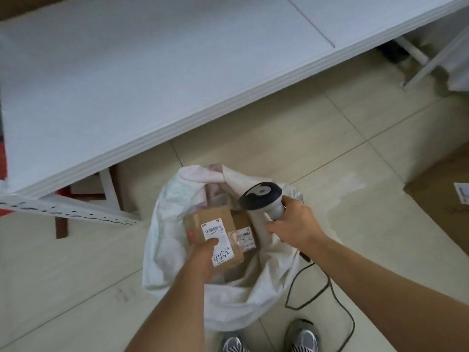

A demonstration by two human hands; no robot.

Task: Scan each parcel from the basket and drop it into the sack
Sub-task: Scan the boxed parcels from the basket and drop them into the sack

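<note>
Brown cardboard parcel [213, 235] held by left hand [203, 257], thumb on label, right over open white sack [177, 250]. Barcode scanner [261, 200] gripped in right hand [294, 227]. Could drop in unscanned. Could snag dangling cable [330, 295] on sack rim.

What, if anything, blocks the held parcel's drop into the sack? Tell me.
Nothing visible blocks it. The left hand holds the parcel right over the open mouth of the sack. Another parcel already lies inside beside it, and the right hand holds the scanner to one side.
</note>
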